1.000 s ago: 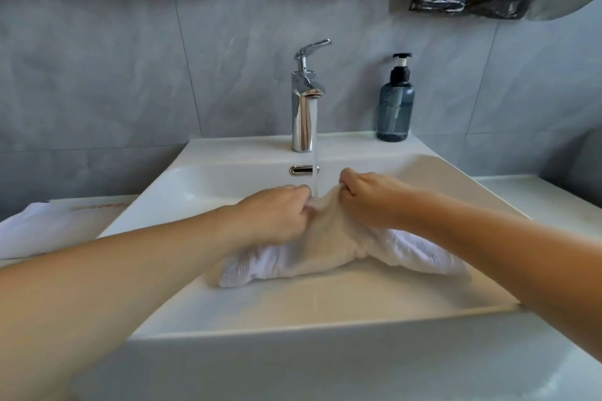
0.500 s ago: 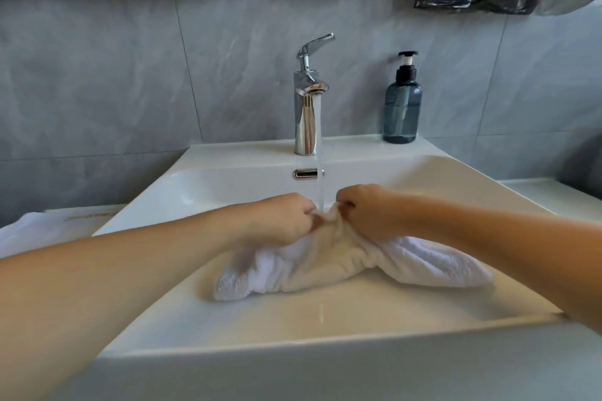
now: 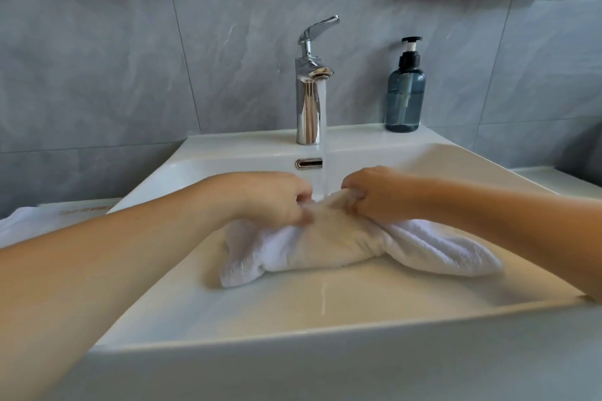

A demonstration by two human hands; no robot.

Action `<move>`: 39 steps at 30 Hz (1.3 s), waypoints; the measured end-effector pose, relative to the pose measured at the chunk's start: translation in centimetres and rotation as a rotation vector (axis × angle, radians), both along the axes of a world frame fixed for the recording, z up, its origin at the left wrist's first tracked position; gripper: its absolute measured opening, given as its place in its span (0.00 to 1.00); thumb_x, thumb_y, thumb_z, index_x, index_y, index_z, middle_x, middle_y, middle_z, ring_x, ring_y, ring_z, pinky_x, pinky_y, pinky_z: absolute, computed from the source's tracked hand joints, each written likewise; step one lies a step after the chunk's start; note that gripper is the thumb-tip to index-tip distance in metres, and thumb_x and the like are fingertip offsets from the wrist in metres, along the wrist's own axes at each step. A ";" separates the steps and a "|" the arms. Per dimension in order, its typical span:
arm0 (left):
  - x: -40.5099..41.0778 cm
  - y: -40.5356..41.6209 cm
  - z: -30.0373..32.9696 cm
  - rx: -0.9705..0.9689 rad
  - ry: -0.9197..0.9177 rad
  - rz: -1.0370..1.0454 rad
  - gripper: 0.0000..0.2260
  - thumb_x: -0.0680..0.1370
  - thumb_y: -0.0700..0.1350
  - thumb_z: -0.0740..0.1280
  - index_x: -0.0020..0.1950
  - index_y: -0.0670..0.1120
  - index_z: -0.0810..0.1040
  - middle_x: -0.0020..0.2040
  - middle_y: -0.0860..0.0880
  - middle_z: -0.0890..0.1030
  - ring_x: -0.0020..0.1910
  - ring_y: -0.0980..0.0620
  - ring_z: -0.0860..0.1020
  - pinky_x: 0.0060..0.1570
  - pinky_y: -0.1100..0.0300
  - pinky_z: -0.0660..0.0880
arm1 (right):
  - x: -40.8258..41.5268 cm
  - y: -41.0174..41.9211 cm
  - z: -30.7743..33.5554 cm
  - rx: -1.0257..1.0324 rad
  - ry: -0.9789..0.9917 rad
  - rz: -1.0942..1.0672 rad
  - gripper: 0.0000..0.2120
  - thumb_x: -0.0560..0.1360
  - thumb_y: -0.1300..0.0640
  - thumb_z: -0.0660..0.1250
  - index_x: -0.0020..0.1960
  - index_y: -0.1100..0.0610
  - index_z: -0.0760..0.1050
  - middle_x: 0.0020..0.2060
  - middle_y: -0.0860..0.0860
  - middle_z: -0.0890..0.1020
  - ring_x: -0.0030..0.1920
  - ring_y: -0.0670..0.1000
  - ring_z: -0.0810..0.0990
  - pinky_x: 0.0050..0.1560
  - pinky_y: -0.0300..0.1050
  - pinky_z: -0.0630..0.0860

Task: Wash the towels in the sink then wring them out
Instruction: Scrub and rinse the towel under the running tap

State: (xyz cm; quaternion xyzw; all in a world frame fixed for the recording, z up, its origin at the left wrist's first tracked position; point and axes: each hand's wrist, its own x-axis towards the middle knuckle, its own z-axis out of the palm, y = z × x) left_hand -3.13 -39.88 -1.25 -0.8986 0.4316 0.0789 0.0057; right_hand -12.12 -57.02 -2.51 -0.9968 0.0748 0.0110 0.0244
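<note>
White terry towel (image 3: 329,246), bunched and crumpled, lying across the middle of the frame inside the white sink (image 3: 202,312). Wet and darker (a beige cast) through the centre, bright white at both ends. Left end rumpled toward lower centre-left, right end fanned out toward centre-right on the basin floor. Top edge gathered into a raised ridge directly under the running water stream (image 3: 324,140).

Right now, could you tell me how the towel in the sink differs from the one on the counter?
The towel in the sink is bunched, wet in the middle and gripped by both hands; the towel on the counter lies flat, untouched and mostly out of frame. Both are white.
</note>
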 end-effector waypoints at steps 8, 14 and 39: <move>0.7 0.2 -1.1 -0.373 0.029 0.224 0.04 0.81 0.45 0.55 0.54 0.45 0.63 0.44 0.43 0.78 0.37 0.47 0.74 0.34 0.54 0.67 | -0.2 0.9 -0.1 0.341 0.081 -0.011 0.16 0.78 0.41 0.60 0.57 0.51 0.69 0.55 0.48 0.76 0.55 0.53 0.74 0.55 0.51 0.70; -1.8 0.6 -1.8 -0.263 -0.078 0.136 0.09 0.80 0.54 0.55 0.45 0.51 0.68 0.45 0.49 0.74 0.47 0.44 0.74 0.43 0.53 0.69 | -0.9 0.8 -1.1 0.042 -0.037 0.074 0.15 0.82 0.46 0.55 0.54 0.57 0.74 0.47 0.54 0.78 0.46 0.55 0.75 0.46 0.48 0.70; 0.1 -0.2 -3.7 -0.380 -0.008 0.147 0.10 0.78 0.43 0.60 0.38 0.47 0.76 0.39 0.52 0.80 0.43 0.50 0.78 0.42 0.56 0.74 | -0.3 0.4 -2.4 0.045 -0.013 0.290 0.06 0.82 0.47 0.55 0.47 0.46 0.65 0.39 0.45 0.71 0.46 0.54 0.73 0.50 0.50 0.72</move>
